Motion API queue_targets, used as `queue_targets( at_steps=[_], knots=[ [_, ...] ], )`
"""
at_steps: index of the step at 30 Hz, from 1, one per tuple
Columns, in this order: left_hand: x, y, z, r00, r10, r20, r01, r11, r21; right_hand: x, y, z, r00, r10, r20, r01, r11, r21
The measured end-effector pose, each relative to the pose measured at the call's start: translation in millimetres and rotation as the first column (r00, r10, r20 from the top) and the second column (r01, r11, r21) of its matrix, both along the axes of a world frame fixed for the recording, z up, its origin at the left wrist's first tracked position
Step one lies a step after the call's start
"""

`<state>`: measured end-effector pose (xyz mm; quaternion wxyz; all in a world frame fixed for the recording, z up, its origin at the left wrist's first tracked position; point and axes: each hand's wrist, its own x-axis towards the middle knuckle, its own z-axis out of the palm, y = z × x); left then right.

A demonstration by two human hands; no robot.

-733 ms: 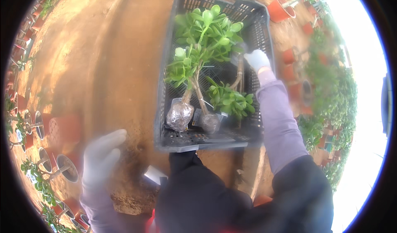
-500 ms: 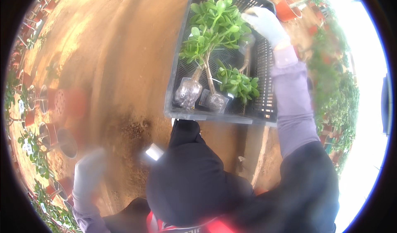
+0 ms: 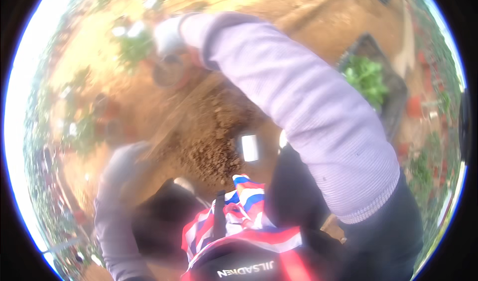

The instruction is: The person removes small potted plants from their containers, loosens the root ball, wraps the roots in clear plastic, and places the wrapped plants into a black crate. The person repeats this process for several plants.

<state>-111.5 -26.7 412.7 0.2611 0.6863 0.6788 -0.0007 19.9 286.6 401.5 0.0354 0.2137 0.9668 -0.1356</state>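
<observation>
My right arm in a lilac sleeve reaches across the picture to the upper left. My right hand [image 3: 168, 36], in a pale glove, is just above a dark round pot [image 3: 169, 71] on the reddish ground; motion blur hides whether it grips anything. My left arm [image 3: 117, 196] is a blurred lilac sleeve at the lower left, and its hand cannot be made out. A black plastic crate [image 3: 398, 94] holding green leafy plants [image 3: 368, 79] lies on the ground at the right, away from both hands.
A heap of loose brown soil [image 3: 209, 136] lies in the middle, in front of my dark trousers. Rows of small potted plants [image 3: 79, 131] line the left side, and more red pots [image 3: 413, 106] stand at the right. A small green plant [image 3: 134, 47] stands next to the pot.
The view has swung left, so the crate has slid from the top centre to the right. My right hand has left the crate and crossed to the pot at the upper left.
</observation>
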Motion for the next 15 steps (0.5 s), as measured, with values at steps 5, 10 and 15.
queue_targets(
  at_steps=[5,10,15],
  knots=[
    [-101,-85,45,0.902,0.409,0.136,-0.424,0.784,0.453,-9,-78,-127,0.909,-0.299,-0.29,0.078,0.807,-0.586],
    [-92,-253,64,0.597,0.486,0.638,-0.605,-0.248,0.756,48,-133,-243,0.959,-0.27,0.083,0.263,0.747,-0.611],
    [-11,-373,-46,0.017,0.695,0.719,-0.997,-0.039,0.062,70,-159,-261,0.864,-0.366,0.346,0.411,0.114,-0.905]
  ],
)
